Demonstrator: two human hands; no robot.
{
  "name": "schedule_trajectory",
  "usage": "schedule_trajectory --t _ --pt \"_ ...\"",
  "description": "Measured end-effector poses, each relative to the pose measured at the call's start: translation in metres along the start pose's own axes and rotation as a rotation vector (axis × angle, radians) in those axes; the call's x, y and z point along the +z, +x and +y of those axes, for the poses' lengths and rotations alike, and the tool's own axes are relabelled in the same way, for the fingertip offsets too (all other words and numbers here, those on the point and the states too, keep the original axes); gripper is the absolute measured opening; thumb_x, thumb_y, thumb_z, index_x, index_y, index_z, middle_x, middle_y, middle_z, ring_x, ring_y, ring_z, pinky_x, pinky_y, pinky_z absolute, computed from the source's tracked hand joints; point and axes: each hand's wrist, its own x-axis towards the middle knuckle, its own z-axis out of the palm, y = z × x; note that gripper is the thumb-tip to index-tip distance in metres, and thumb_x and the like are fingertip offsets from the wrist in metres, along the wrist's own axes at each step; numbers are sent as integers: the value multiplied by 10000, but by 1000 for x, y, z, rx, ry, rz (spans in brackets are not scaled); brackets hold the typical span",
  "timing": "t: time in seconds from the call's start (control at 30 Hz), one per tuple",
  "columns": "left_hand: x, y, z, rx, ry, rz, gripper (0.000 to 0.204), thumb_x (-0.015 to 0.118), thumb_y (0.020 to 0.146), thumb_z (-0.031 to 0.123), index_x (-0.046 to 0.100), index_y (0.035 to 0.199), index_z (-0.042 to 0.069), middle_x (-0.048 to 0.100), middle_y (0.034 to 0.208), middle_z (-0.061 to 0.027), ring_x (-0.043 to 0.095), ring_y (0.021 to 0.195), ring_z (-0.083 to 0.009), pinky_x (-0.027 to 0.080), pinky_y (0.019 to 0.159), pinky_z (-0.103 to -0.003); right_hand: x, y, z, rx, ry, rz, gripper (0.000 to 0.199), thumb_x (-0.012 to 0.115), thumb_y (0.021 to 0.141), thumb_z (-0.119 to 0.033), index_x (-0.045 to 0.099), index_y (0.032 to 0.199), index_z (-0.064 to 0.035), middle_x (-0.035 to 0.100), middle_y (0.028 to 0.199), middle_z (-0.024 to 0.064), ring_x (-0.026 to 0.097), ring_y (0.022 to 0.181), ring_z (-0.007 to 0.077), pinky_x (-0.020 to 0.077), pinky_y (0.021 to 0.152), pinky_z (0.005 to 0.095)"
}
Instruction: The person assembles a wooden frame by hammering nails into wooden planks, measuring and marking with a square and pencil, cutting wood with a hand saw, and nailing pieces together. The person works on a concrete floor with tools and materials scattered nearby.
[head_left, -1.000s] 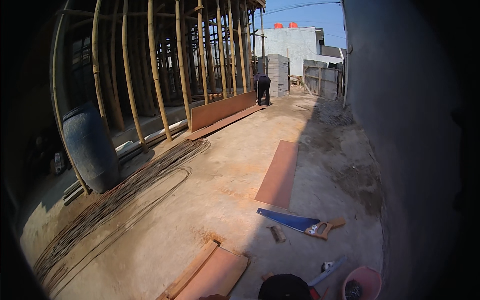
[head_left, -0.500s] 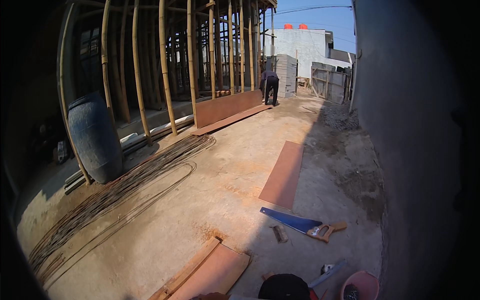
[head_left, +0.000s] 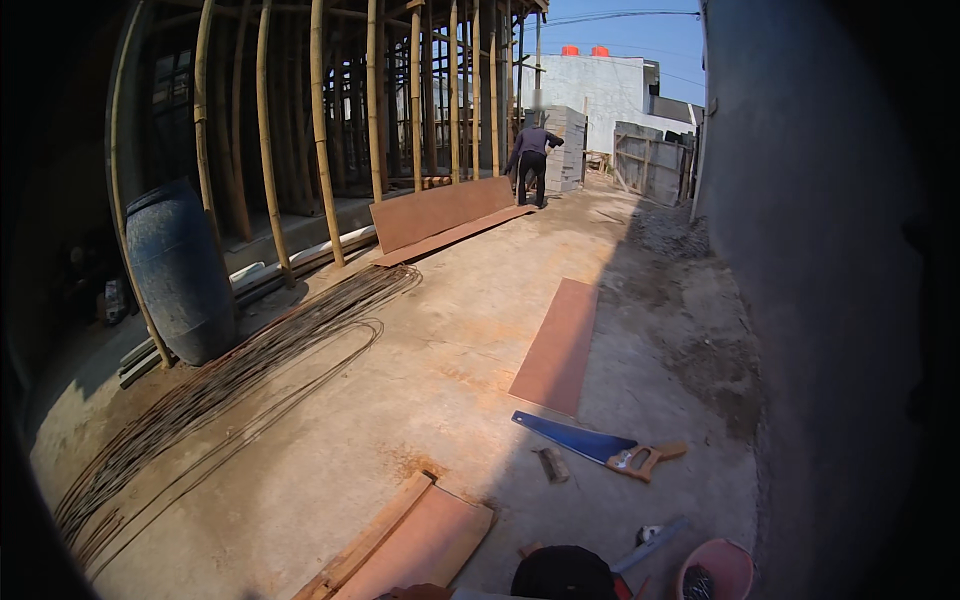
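Neither of my hands can be made out. At the lower edge a small reddish-brown patch (head_left: 420, 592) shows, too little to name. It lies over a reddish plywood piece (head_left: 430, 545) with a wooden batten (head_left: 375, 535) along its left edge. A dark rounded shape (head_left: 563, 574) stands to the right of it. Farther right are a pink bucket (head_left: 722, 570) with dark contents and a long pale-blue tool (head_left: 650, 545). Ahead, a handsaw (head_left: 590, 440) with a blue blade and wooden handle lies on the concrete, beside a short block (head_left: 553, 465).
A plywood strip (head_left: 555, 345) lies beyond the saw. Bundled steel rods (head_left: 240, 385), a blue barrel (head_left: 180, 275) and bamboo poles (head_left: 318, 130) line the left; a grey wall (head_left: 800, 250) bounds the right. A co-worker (head_left: 533, 160) stands by a long plywood panel (head_left: 440, 215) near stacked blocks (head_left: 567, 150).
The co-worker has risen from a deep bend to nearly upright, an arm toward the panel. The panel's far end has shifted. The view has moved slightly; the saw and nearby pieces lie as before.
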Motion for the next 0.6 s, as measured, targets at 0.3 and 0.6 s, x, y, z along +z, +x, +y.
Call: schedule_trajectory --t 0.3,0.6 --pt "-7 -2 6 -11 -5 -11 792 612 831 591 515 1389 38 444 1479 -227 386 1389 -432 319 1131 -541 0 5 -4 -54 -41 30 523 612 838 -241 557 1346 -132 639 1177 167 594 1107 380 479 928 510" --pt "-17 -13 10 -45 -50 -17 831 648 809 586 499 1393 15 429 1487 -236 373 1398 -438 316 1138 -538 -44 16 -46 279 22 -345 498 561 959 -200 451 1412 -26 518 1295 217 571 1158 391 475 964 481"
